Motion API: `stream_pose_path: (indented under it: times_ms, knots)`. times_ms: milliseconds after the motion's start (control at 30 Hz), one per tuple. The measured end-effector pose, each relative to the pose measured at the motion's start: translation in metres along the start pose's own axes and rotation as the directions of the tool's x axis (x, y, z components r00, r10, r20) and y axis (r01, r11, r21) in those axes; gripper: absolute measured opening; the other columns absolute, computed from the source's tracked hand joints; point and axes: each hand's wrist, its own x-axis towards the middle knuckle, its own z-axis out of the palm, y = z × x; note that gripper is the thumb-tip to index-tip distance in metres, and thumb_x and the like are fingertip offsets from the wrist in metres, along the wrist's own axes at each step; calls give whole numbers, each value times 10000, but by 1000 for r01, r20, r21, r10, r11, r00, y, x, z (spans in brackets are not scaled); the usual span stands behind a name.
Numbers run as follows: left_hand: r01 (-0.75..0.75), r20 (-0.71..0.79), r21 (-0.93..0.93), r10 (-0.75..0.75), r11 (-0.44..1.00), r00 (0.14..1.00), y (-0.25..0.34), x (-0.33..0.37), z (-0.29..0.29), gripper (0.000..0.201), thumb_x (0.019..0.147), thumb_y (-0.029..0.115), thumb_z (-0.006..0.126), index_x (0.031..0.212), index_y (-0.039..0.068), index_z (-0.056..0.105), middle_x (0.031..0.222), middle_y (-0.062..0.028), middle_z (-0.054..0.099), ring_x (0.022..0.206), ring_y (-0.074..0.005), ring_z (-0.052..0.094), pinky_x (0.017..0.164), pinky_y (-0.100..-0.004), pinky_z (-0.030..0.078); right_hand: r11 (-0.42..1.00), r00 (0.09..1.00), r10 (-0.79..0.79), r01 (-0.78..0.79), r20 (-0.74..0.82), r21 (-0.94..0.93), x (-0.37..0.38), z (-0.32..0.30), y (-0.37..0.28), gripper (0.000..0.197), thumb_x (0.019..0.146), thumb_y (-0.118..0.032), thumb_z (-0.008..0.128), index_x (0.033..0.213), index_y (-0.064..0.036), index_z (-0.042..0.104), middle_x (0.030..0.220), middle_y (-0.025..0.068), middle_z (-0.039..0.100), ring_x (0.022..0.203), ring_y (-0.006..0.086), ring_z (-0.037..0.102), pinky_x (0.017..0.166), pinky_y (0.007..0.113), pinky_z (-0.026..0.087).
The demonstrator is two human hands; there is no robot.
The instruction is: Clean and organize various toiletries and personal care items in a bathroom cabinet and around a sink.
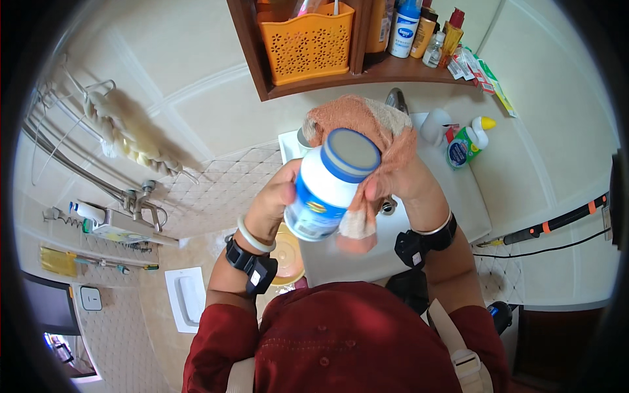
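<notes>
A white and blue plastic jar [323,187] with a blue-rimmed lid is held up over the sink [452,216], tilted with its lid away from me. My left hand [274,202] is closed round its left side, the thumb on the label. In my right hand [403,178] is an orange and cream cloth [363,118], bunched behind the jar and hanging down along its right side. The right fingers are mostly covered by the cloth. Part of a pale cup [303,139] shows behind the jar on the left.
A green and white bottle with a yellow cap [470,143] and a translucent cup [434,126] stand on the sink's right side, near the faucet [396,99]. Above hangs a brown shelf [367,77] with an orange basket [308,46] and several bottles. A yellow basin [288,257] sits below left.
</notes>
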Motion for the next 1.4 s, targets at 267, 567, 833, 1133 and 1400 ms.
stream_pose_path:
  times_ms: [267,567,833,1133,1400]
  knots:
    - [107,282,-769,185,630,941,-35,8,22,1050,648,793,452,1349,36,257,1188,-300,433,965,-429,529,771,-489,481,987,980,120,-100,-159,126,5,-27,18,501,776,-310,664,1117,25,514,998,117,598,819,186,593,766,301,494]
    - [-516,-279,300,591,802,757,5,32,45,873,718,539,660,1304,2,300,1201,-116,476,1118,-203,474,944,-329,379,922,944,-184,68,-275,-381,-4,4,35,462,843,-388,578,1087,5,552,943,82,630,800,128,621,693,250,495]
    - [-418,-307,668,740,616,599,-10,48,46,800,770,403,654,1319,-4,239,1202,-141,469,1087,-207,478,905,-317,388,685,938,-218,-50,-270,-727,-13,24,21,254,877,-266,535,979,-41,594,938,76,616,815,121,589,722,283,463]
    - [-423,152,899,826,112,543,14,45,47,846,584,404,816,1160,-13,358,1080,-145,501,1003,-219,513,875,-337,401,937,981,-165,189,-105,294,19,0,-1,561,889,-470,450,1238,-32,414,1182,93,512,1068,197,522,920,315,429]
    - [-402,339,905,807,-139,484,71,49,71,858,511,401,844,1160,18,435,1071,-145,524,967,-310,520,851,-372,401,670,997,72,-32,-21,742,15,16,10,479,914,-420,412,1251,-80,415,1234,95,468,1108,218,493,947,404,413]
